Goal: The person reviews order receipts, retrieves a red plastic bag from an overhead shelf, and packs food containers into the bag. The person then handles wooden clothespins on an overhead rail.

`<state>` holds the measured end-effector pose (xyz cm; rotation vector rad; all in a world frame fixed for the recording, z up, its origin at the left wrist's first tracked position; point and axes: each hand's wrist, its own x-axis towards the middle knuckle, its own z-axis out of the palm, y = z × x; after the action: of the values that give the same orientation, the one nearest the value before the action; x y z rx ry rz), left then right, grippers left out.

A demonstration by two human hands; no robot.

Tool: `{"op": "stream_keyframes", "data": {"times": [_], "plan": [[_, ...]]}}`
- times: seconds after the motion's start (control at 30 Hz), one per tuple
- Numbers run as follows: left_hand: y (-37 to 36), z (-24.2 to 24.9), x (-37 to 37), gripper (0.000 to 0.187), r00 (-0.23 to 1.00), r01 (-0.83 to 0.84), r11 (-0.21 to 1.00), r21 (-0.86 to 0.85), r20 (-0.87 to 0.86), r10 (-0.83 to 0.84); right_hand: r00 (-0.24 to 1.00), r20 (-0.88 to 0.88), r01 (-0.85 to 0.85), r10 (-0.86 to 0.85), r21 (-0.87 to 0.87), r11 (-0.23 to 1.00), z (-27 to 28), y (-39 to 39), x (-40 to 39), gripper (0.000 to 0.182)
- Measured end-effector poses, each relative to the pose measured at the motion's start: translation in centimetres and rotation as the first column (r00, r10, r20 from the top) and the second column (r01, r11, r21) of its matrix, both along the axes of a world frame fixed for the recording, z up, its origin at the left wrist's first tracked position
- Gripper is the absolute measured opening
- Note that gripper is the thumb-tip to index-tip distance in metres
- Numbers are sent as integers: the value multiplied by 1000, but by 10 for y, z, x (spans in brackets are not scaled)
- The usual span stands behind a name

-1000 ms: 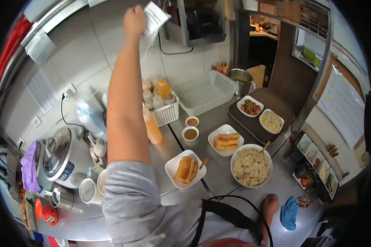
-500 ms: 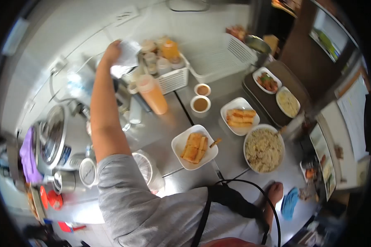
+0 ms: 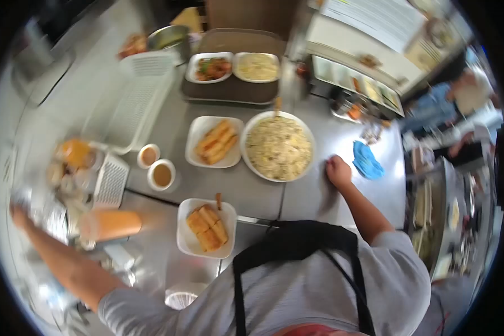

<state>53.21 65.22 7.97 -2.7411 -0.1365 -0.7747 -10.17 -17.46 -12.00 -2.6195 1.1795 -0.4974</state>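
My left hand (image 3: 20, 217) reaches out to the far left, beside a shiny, crinkled silvery-white sheet (image 3: 55, 218); its fingers are blurred, and I cannot tell whether they grip the sheet. Resting on the steel counter, my right hand (image 3: 339, 171) is closed in a fist with nothing showing in it. A blue crumpled cloth (image 3: 367, 160) lies just right of that fist. To its left stands a round white bowl of fried rice (image 3: 279, 147). Two square white dishes hold golden fried rolls (image 3: 216, 142) and cut fried pieces (image 3: 208, 228). An orange sauce bottle (image 3: 112, 224) is near my left forearm.
Two small cups of brown sauce (image 3: 162, 175) sit by a white basket of bottles (image 3: 111, 180). Behind them is a long white plastic basket (image 3: 134, 101). A brown tray (image 3: 229, 94) carries two filled dishes. A person (image 3: 459, 98) stands at the far right.
My view has swung to the right, so the counter appears turned. My left arm stays stretched toward the bottles and silvery sheet. My right fist remains on the counter near the blue cloth.
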Motion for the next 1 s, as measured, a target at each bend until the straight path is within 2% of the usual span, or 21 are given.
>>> {"op": "stream_keyframes", "data": {"times": [0.1, 0.17, 0.27, 0.33, 0.4, 0.5, 0.6, 0.73, 0.8, 0.9, 0.97, 1.0], "plan": [[-11, 3, 11, 48, 998, -33, 967, -254, 36, 43, 997, -20, 79, -78, 22, 997, 10, 6, 3, 8], [-18, 7, 7, 53, 991, -93, 912, -400, 50, 123, 998, -8, 66, -66, 37, 997, 12, 5, 3, 9], [-20, 12, -8, 61, 969, -184, 819, -543, 38, 243, 999, -45, 24, -20, 92, 995, 14, 1, 1, 10], [-27, 9, -16, 66, 958, -229, 776, -588, 7, 287, 999, -46, -14, 25, 223, 975, 23, -4, -3, 11], [-23, 10, -32, 67, 941, -271, 753, -600, -2, 337, 998, -15, -55, 64, 342, 938, 23, -15, -5, 13], [-33, -2, -46, 69, 924, -327, 738, -590, -35, 382, 995, 10, -100, 101, 263, 960, 33, -29, -12, 13], [-45, -10, -63, 72, 905, -382, 733, -563, -66, 421, 993, 64, 82, -101, 243, 967, 36, -59, -21, 14], [-49, -21, -74, 76, 882, -437, 733, -521, -86, 464, 956, 141, 220, -259, 242, 945, 32, -98, -34, 14], [-57, -29, -77, 78, 871, -464, 730, -501, -109, 479, 945, 132, 270, -298, 196, 943, 40, -117, -37, 14], [-80, -27, -86, 81, 860, -492, 735, -466, -127, 495, 923, 21, 380, -384, 113, 918, 37, -158, -42, 17], [-90, -24, -90, 83, 851, -510, 735, -447, -135, 508, 855, -36, 514, -518, 195, 835, 42, -183, -33, 20], [-92, -24, -91, 85, 846, -519, 734, -438, -141, 514, 853, -60, 520, -519, 13, 854, 36, -195, -30, 24]]}}
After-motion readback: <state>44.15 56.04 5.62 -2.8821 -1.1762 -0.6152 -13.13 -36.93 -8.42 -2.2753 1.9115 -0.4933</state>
